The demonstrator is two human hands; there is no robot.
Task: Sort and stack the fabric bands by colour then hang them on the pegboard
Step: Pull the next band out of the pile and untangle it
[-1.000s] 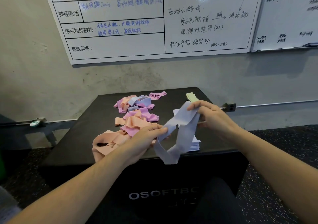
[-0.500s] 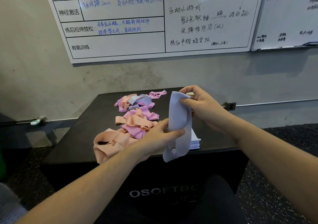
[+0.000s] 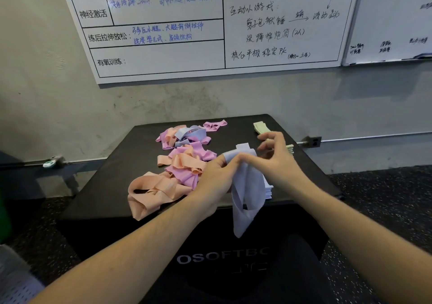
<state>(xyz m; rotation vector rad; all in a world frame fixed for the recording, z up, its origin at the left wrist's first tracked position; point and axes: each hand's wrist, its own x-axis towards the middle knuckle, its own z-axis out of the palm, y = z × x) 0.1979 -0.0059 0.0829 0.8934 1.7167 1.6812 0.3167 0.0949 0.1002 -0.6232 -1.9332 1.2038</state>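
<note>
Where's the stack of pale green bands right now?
The stack of pale green fabric bands lies at the black box's far right corner, just beyond the right hand.

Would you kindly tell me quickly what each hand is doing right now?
Left hand: closed, pinching the top of the lavender band.
Right hand: also pinching the lavender band, other fingers loosely curled.

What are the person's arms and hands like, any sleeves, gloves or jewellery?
Both forearms are bare up to the picture's edge: no sleeves show. The left hand and right hand wear no gloves, and no rings, watch or bracelet can be seen.
</note>
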